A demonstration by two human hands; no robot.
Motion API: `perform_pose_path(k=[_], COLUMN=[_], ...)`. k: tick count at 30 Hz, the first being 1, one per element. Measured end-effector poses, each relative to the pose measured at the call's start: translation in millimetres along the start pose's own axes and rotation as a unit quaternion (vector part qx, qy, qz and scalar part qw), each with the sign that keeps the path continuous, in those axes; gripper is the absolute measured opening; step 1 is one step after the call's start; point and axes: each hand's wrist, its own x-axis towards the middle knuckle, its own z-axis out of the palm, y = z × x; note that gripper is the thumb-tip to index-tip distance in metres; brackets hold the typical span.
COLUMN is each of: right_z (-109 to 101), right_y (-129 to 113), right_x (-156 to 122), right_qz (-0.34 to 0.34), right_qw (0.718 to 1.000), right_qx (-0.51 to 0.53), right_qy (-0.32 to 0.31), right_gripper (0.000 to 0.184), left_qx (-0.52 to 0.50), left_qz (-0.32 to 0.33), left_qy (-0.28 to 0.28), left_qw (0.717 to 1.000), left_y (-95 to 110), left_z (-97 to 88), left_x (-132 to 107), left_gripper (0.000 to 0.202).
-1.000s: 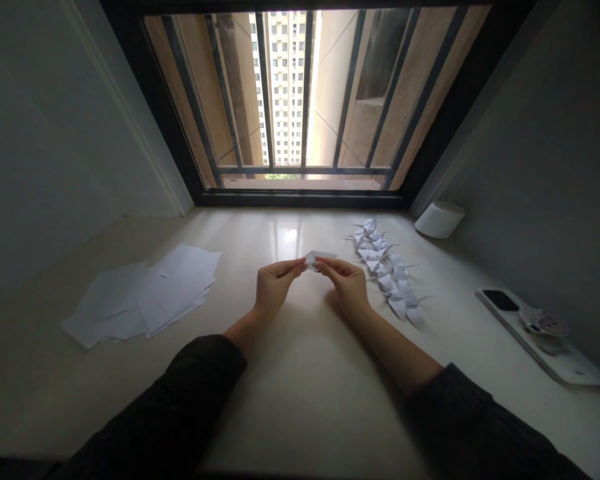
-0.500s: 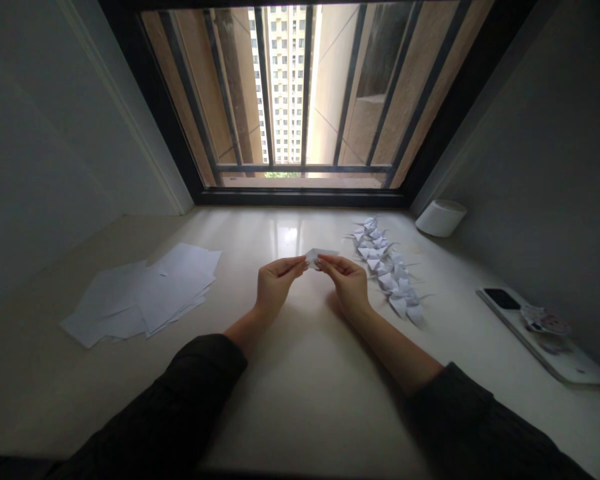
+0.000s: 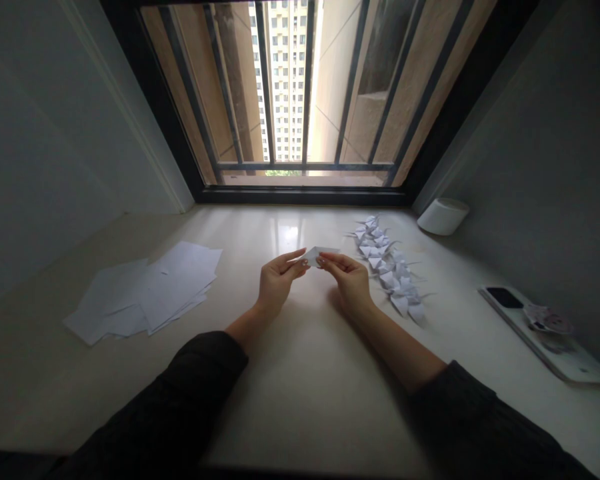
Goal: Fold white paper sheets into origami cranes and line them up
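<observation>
Folded paper point(image 3: 314, 255) between fingertips point(image 3: 321, 262): right hand point(image 3: 354, 279) pinching, left hand point(image 3: 275, 280) slightly parted (grip unclear).

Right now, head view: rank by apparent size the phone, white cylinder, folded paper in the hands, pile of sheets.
Largest to smallest:
1. Pile of sheets
2. Phone
3. White cylinder
4. Folded paper, partly hidden by fingers

Phone sits nearer the camera than the cylinder; true sizes unsure.
</observation>
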Motion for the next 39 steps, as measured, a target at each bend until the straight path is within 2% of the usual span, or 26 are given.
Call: perform_pose_path(k=[8,16,22,27,33,39], right_z=[-3.4,-5.5,-5.7,-5.0,-2.1,-4.6], right_y=[5.2,3.8,3.0,5.8,6.5,5.5], right_x=[2.1,2.1,1.4,2.0,1.4,3.0], right_qz=[-0.005,-0.001,-0.009,-0.012,-0.014,-0.023], right_qw=[1.0,1.0,0.999,0.998,1.0,0.998], right_qx=[-0.01,-0.013,-0.038,-0.035,-0.023,-0.042], right_qy=[0.0,-0.002,-0.03,-0.044,-0.01,-0.036], right_gripper=[0.028,0.026,0.024,0.023,0.024,0.031], left_qx=[-0.013,0.069,0.097,0.081,0.077,0.045], left_qz=[-0.029,-0.015,-0.058,-0.061,-0.06,-0.077], left_qy=[-0.016,-0.041,-0.055,-0.05,-0.042,-0.072], left_qw=[0.999,0.997,0.992,0.994,0.994,0.993], left_y=[-2.5,-0.8,-2.9,-1.5,-1.1,-2.5], left_z=[-1.4,-4.0,-5.1,-3.9,0.2,-0.3], left_x=[0.0,1.8,1.7,0.9,-0.8,-1.0], left_gripper=[0.046,0.064,0.036,0.036,0.038,0.04])
